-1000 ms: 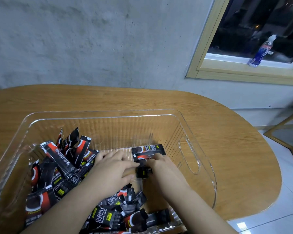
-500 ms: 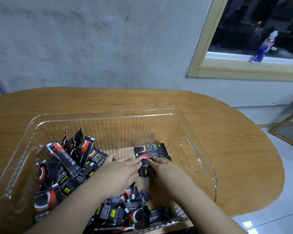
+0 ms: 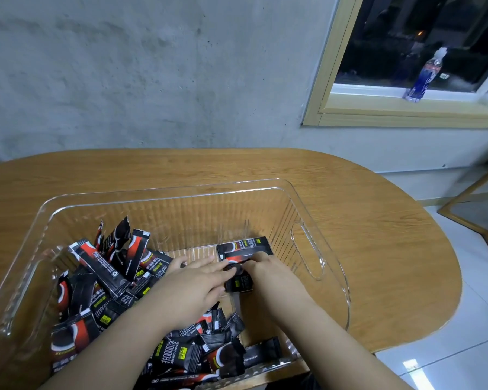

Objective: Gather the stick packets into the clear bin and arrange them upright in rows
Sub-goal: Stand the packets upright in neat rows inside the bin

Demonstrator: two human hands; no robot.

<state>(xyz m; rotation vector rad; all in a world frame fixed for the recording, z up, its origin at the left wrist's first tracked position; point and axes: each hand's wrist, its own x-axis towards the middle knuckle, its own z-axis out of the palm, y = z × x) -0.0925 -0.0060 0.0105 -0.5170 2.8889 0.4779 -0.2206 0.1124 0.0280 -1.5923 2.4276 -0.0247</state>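
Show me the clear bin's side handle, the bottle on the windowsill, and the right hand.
Bin handle [image 3: 307, 250], head view, cutout's far edge.
Bottle [image 3: 423, 77], head view, blue body.
Right hand [image 3: 268, 273], head view, back of hand.

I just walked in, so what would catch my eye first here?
Two bare hands meeting inside a clear bin on the wooden table: the left hand and right hand handle black stick packets by its right end. A loose pile of packets fills the left.

A plain room in a home or small office: bare concrete wall [image 3: 124, 74], oval wooden desk [image 3: 378, 235], pale tiled floor [image 3: 462, 347], wood-framed window [image 3: 324, 80] with a drink bottle [image 3: 424, 77] on its sill
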